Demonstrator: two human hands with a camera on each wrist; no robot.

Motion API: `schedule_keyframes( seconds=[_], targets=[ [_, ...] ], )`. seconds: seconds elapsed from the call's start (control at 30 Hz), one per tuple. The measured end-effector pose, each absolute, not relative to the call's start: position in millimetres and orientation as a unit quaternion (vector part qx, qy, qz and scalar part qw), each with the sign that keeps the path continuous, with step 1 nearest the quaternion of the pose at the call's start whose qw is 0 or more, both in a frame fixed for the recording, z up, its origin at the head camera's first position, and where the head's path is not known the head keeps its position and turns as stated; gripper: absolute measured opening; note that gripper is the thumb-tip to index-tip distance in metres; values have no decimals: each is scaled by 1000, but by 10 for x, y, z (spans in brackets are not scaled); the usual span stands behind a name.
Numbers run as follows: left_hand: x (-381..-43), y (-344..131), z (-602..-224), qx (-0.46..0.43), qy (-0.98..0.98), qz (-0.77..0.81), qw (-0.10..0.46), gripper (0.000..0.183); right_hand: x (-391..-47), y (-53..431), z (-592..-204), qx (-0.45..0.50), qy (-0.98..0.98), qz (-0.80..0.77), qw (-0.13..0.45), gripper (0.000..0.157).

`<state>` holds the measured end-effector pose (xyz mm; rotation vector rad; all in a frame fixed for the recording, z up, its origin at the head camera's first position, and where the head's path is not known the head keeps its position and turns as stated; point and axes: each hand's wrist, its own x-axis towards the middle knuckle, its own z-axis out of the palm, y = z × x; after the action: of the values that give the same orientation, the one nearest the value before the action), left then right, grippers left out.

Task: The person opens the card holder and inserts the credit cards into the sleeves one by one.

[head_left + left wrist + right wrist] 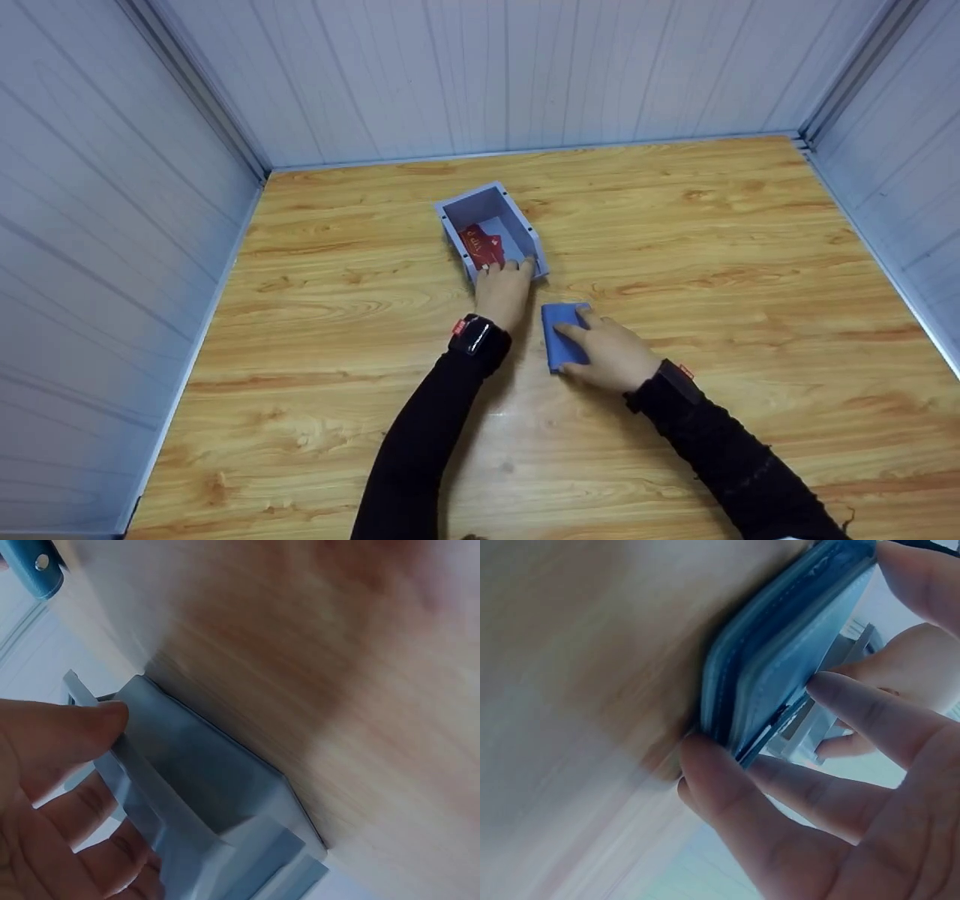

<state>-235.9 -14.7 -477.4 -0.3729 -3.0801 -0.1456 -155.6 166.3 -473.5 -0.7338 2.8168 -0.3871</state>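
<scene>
Blue-grey plastic, that small open bin [491,225] sitting mid-table, and the left hand [504,291] is gripping its near wall, thumb outside, apparently steadying it. Just beside it, the right hand [611,351] is clasping a blue wallet [561,336] flat on the wooden table [750,247], fingers curling round its edges. Inside the bin is lying a red packet [481,244]; its gold lettering is too small to read.

Both hands' fingers [517,266] curl, each gripping something.
</scene>
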Motion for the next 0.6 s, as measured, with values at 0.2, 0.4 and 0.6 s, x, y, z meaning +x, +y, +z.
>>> schedule_keyframes(
  seconds=[0.2, 0.4, 0.6],
  targets=[
    [-2357, -96, -4764, -136, -990, -40, 22, 44, -1517, 1620, -4728, -261, 951, -134, 97, 67],
    [-2352, -31, -4749, -148, -988, -37, 37, 41, -1482, 1581, -4747, -274, 950, -131, 77, 65],
    [-2368, 63, -4732, -149, -988, -31, 19, 44, -1460, 1561, -4759, -273, 950, -128, 81, 66]
  ],
)
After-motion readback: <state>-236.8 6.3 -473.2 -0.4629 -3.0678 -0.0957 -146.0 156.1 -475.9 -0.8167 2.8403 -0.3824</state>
